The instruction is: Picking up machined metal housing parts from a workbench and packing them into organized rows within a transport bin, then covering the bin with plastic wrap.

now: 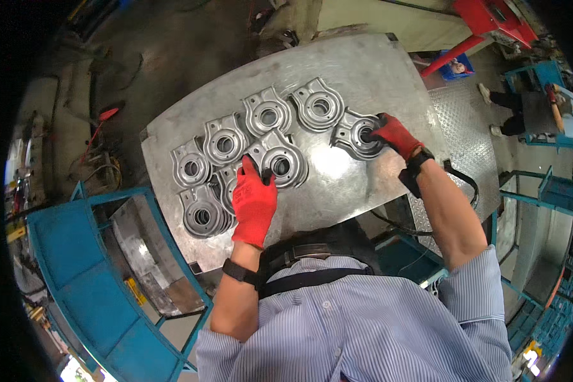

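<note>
My left hand (255, 207), in a red glove with dark fingertips, is at the lower left edge of a stack of stamped metal brackets (291, 162). Its thumb and forefinger straddle that edge, partly closed on it; the other fingertips are hidden. My right hand (395, 135), gloved alike, grips the right rim of another stamped metal bracket (347, 135), with its fingertips by the round centre hole. Each bracket is grey, with a ringed round body and a squared tab. Further brackets (268, 100) lie in stacks to the left and behind.
The brackets rest on a grey metal table (363, 63). Blue metal frames (70, 245) stand at the left and right. A red stand (455, 54) and a blue bin (457, 67) are beyond the far right corner. Another person (531, 111) is at the far right.
</note>
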Motion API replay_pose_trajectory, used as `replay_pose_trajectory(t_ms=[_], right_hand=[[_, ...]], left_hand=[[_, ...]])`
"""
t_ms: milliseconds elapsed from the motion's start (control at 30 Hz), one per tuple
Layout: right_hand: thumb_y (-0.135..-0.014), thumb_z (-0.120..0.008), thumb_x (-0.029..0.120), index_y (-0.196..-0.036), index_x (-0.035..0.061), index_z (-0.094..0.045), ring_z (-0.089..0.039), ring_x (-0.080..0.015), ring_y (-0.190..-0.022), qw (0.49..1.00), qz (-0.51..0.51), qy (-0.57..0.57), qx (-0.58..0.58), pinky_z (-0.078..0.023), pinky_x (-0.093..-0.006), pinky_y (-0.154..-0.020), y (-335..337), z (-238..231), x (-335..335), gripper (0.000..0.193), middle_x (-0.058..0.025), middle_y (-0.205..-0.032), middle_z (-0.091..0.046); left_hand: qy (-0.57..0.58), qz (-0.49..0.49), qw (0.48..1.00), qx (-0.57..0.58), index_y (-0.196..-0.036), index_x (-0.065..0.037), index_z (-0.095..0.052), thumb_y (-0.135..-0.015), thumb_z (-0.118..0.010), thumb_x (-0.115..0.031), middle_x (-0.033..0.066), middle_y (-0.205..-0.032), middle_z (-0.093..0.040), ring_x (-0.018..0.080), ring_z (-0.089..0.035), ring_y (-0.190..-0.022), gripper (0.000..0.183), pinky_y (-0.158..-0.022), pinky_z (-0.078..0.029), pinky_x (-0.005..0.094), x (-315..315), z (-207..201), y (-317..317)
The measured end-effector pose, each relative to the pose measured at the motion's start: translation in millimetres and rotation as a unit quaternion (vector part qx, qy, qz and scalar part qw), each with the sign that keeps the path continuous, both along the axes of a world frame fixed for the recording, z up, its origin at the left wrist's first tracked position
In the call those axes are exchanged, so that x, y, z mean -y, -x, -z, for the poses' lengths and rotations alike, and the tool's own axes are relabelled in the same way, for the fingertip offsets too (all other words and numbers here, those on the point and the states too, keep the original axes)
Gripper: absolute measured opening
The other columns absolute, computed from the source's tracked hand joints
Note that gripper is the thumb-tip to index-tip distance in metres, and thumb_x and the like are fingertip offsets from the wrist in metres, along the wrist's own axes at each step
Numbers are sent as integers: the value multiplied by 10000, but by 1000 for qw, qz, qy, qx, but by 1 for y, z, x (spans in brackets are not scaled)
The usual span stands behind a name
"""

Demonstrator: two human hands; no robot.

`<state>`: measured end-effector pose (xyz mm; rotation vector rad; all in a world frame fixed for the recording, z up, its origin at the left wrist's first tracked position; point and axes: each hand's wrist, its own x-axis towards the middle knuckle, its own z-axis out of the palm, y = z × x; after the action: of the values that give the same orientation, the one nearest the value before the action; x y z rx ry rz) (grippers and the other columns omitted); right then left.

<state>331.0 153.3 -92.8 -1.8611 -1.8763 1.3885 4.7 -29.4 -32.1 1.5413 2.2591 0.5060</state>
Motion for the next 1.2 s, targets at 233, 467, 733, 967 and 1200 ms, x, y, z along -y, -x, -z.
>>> replay_pose_trajectory(t_ms=[233, 467, 733, 967, 1200], right_hand=[[-607, -764, 366, -1021, -37, -590, -607, -373, -999, 979, 157, -33, 124, -483, -407, -875, 18, 16, 73, 604, -249, -1016, -633], [-780, -586, 218, -1138, 6, -480, -586, -367, -991, 935, 279, 19, 218, -487, -487, -840, 82, -34, 181, 429, -216, -1048, -573], [-685, -632, 151, -1184, -71, -392, -566, -437, -988, 906, 422, 36, 24, -476, -484, -825, 84, -14, 324, 597, -328, -1110, -498], [-701, -622, 162, -1342, -64, -294, -498, -447, -1121, 883, 468, 26, -9, -432, -444, -925, 47, -63, 418, 754, -379, -1244, -424], [-762, -715, 327, -1328, -58, -378, -487, -300, -1215, 756, 637, -42, -149, -407, -371, -985, -26, -87, 571, 763, -253, -1335, -458]], left_hand=[[-20, 89, 992, 91, -1318, 8, -403, -772, -704, -229, 237, -1138, -519, 381, -577, -970, 667, -807, -481, 428, 7, -80, -12], [5, 352, 921, 167, -1363, 21, -359, -770, -712, -242, 292, -1291, -440, 410, -449, -1178, 738, -985, -373, 438, 6, -33, -69], [246, 466, 824, 210, -1242, 68, -484, -750, -736, -284, 257, -1244, -530, 352, -511, -1161, 654, -975, -387, 402, 11, 36, -103], [452, 524, 651, 312, -1115, -32, -596, -763, -711, -251, 70, -986, -646, 175, -598, -808, 430, -719, -474, 306, 65, 58, -153], [571, 417, 599, 375, -990, -56, -639, -837, -571, -149, 60, -879, -653, 160, -612, -709, 191, -610, -480, 284, 175, 3, -268]])
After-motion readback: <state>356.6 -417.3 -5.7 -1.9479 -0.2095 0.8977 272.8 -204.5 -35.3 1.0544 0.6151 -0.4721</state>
